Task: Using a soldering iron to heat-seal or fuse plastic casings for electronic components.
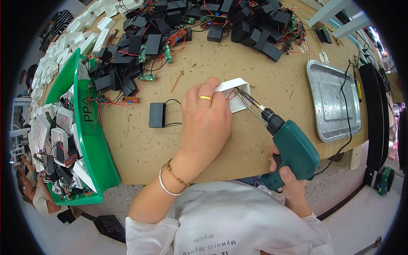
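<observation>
My left hand (206, 121), with a ring and bracelets on it, holds a white plastic housing (233, 85) against the cardboard-covered table, fingers curled over its near side. Thin red wires show inside the housing. In my right hand (289, 174) is a green pistol-shaped soldering gun (296, 146), a finger at its trigger. Its tip reaches into the housing's right corner; whether it touches anything there I cannot tell. Just left of my left hand lies a black box (157, 114), whose two black wires run under that hand.
Black boxes (153, 44) with wires and green circuit boards are heaped at the back, beside piled white housings (63, 44). A green bin (91, 140) of assemblies stands left. On the right lies a metal tray (333, 100), crossed by the gun's black cord (349, 123).
</observation>
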`<state>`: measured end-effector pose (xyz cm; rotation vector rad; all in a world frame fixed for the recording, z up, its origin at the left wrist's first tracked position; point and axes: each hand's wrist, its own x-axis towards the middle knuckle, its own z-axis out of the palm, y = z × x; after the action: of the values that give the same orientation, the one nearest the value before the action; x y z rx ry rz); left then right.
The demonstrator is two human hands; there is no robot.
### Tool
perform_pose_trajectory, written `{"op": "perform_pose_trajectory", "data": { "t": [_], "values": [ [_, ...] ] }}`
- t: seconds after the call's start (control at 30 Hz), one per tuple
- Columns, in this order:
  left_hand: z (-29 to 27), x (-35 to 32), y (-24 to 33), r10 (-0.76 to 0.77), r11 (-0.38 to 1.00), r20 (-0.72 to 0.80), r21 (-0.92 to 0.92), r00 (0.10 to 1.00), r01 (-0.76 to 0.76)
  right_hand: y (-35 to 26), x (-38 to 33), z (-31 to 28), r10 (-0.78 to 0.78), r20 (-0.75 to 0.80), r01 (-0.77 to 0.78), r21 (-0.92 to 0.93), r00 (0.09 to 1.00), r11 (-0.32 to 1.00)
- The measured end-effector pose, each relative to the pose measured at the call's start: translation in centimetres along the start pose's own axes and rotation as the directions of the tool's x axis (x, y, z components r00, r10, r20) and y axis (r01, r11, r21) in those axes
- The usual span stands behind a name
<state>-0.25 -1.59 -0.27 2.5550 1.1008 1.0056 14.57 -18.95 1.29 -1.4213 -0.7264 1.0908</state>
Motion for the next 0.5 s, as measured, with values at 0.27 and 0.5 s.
{"op": "perform_pose_trajectory", "data": {
  "t": [0.27, 0.5],
  "values": [
    [0.06, 0.07, 0.01, 0.003, 1.000, -0.004, -0.007, 1.000, -0.003, 0.17, 0.16, -0.24, -0.052, 0.023, 0.052, -0.002, 0.998, 0.999],
    [0.14, 0.08, 0.00, 0.001, 1.000, -0.008, -0.014, 1.000, -0.001, -0.07, 0.20, -0.13, -0.017, 0.004, 0.017, -0.005, 1.000, 1.000]
  ]
}}
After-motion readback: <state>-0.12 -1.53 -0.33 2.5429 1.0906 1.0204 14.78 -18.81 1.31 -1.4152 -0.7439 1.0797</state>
